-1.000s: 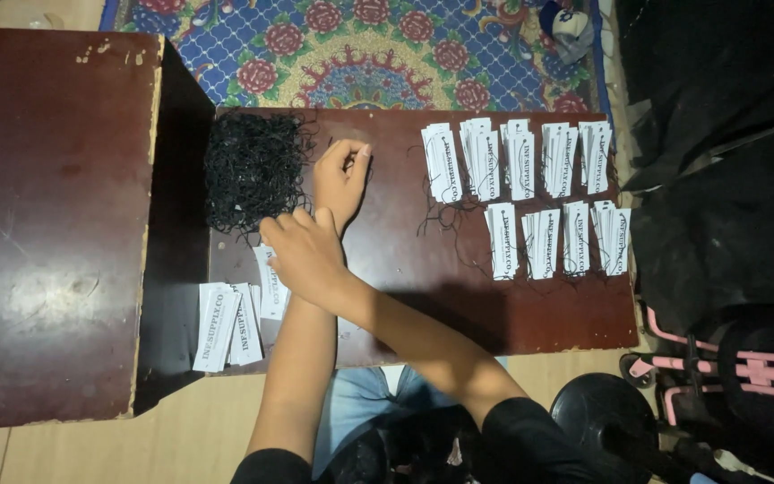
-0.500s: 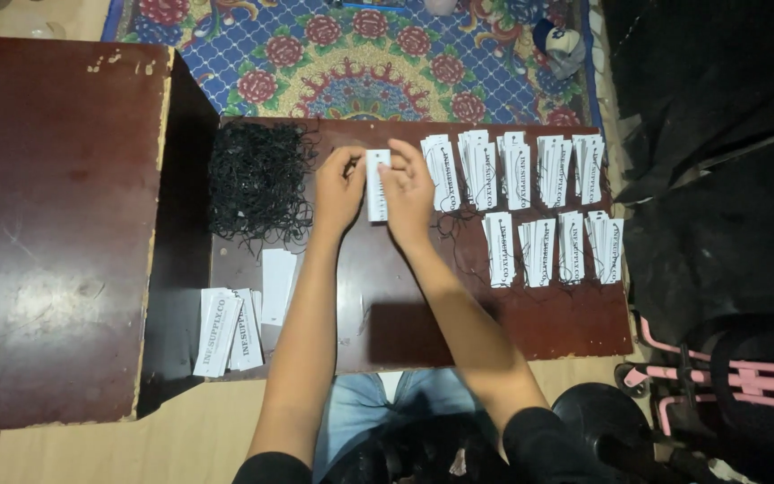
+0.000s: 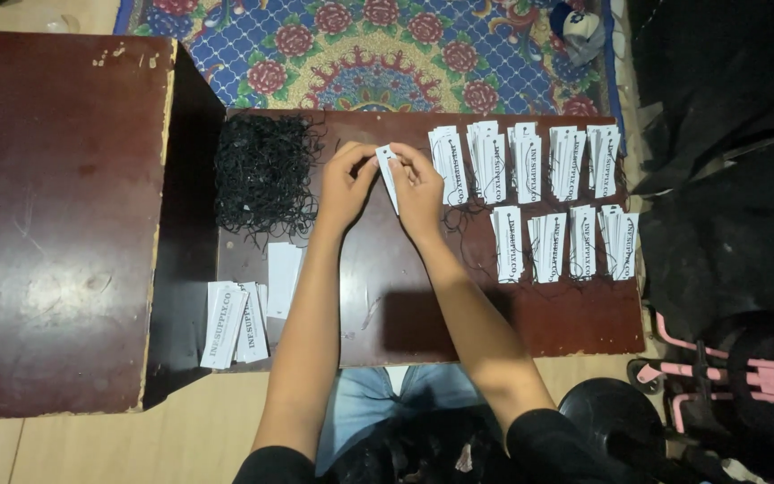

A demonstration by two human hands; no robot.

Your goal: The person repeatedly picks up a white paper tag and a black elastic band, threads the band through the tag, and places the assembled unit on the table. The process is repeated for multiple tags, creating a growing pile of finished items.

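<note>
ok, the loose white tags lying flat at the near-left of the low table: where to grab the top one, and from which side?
Probably by a long edge, coming from above. The white tags lie flat and overlapping on the dark low table, so nothing but the edges sticks up. The rightmost tag lies partly apart, its right edge free over bare wood. Slide it off, then pinch both faces, as the left hand and right hand do with theirs.

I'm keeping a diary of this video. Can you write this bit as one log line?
left hand: pinching white paper tag | right hand: gripping same tag | black string pile: left of hands | tag stacks: right
</note>
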